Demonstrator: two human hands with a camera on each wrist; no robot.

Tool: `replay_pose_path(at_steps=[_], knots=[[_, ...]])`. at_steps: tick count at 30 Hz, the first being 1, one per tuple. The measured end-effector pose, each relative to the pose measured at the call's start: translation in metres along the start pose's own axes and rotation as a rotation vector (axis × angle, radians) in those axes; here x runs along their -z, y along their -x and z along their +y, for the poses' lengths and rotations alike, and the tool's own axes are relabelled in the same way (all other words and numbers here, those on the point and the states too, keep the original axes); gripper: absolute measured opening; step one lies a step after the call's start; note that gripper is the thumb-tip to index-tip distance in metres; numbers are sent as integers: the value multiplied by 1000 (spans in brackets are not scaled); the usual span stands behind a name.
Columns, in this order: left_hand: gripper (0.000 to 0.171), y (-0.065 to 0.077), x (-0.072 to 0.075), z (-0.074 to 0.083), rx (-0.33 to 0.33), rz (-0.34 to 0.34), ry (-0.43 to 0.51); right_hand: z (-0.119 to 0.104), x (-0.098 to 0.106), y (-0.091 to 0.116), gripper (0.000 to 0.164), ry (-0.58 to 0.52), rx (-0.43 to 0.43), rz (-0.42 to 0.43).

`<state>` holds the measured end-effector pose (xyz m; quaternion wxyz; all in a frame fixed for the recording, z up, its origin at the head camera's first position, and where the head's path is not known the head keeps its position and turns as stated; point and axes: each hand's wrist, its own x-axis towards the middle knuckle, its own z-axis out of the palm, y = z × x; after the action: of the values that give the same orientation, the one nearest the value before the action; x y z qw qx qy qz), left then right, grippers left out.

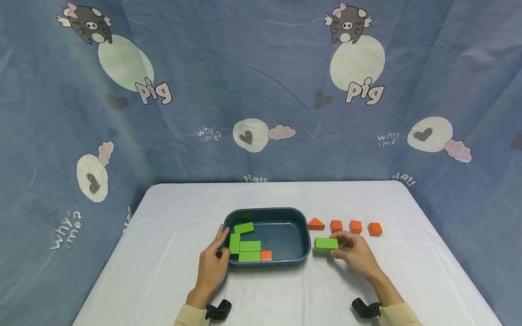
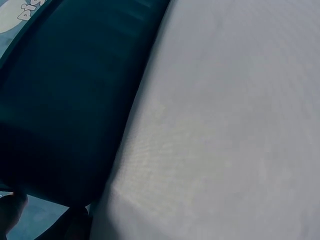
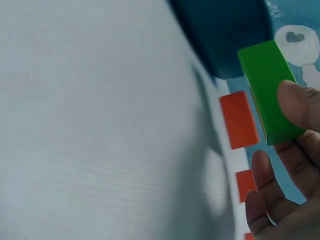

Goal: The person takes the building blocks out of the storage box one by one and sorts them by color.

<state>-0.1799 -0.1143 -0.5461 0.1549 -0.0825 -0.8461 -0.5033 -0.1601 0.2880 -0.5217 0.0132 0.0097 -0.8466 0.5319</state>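
Note:
My right hand pinches a green rectangular block between thumb and fingers, just right of a dark blue tray. In the right wrist view the thumb presses one face of the green block, with fingers behind it. My left hand touches the tray's left end from outside, thumb and fingers spread along it. In the left wrist view, fingertips meet the end wall of the tray. Several green blocks and an orange block lie in the tray's left part.
Right of the tray, an orange triangular block and three orange cubes form a row behind my right hand. A white cloth covers the table. Blue printed curtain hangs around its back and sides.

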Motion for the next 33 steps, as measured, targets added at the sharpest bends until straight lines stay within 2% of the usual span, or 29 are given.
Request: replay_pose_path(at_steps=[5, 11, 23, 33], knots=[[57, -2, 3, -1, -32, -19, -2, 7, -10, 4, 35, 2, -26, 7], [56, -6, 7, -4, -92, -3, -11, 8, -16, 5, 34, 34, -37, 27], [56, -6, 7, -7, -65, 9, -37, 14, -25, 3, 35, 68, -36, 17], [55, -6, 9, -4, -67, 0, -33, 14, -27, 2, 36, 157, -46, 10]])
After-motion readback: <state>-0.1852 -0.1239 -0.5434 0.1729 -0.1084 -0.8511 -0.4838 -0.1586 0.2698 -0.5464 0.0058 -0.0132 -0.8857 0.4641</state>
